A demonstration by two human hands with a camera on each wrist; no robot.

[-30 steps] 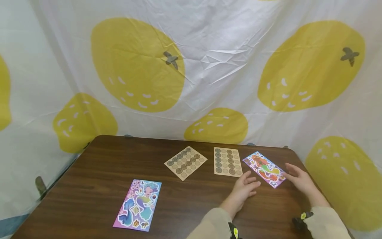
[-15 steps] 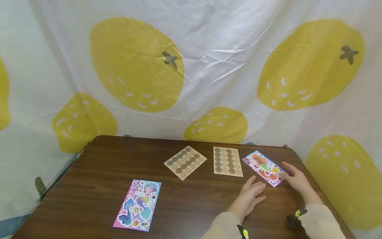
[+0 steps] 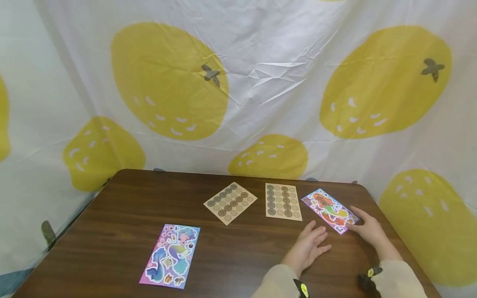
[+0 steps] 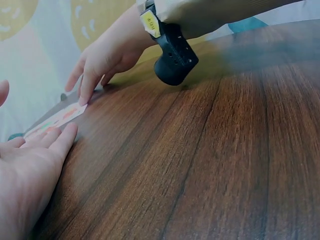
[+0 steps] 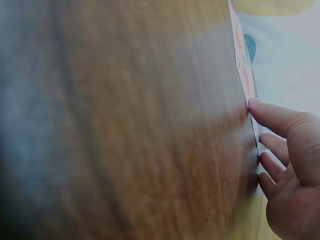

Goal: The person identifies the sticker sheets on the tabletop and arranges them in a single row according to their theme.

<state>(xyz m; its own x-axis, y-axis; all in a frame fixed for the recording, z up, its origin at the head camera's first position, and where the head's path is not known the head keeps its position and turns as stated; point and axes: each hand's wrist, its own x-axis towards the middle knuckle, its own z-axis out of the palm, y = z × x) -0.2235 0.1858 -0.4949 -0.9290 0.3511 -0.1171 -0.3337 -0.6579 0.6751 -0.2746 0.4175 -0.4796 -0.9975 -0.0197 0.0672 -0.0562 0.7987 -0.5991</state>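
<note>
A sticker sheet with a red-haired mermaid [image 3: 329, 209] lies flat near the table's far right corner. My right hand [image 3: 369, 229] is at its right end, thumb and index finger spread over the end. In the right wrist view, the thumb [image 5: 275, 117] touches the sheet's edge and the other fingers rest near the table. My left hand [image 3: 307, 246] hovers just in front of the sheet, palm turned inward, fingers loose and holding nothing. In the left wrist view the sheet [image 4: 62, 116] shows partly behind the left fingers.
A blue-haired mermaid sticker sheet [image 3: 171, 256] lies at the table's front left. Two beige sheets of round stickers lie at the back, one turned askew [image 3: 230, 203], one nearly straight [image 3: 283, 201]. A lemon-print curtain [image 3: 275, 91] hangs behind the brown table [image 3: 231, 260].
My right hand has settled on the right end of the red-haired mermaid sheet, its thumb and index finger now spread there. My left hand has drawn slightly back and right from the sheet.
</note>
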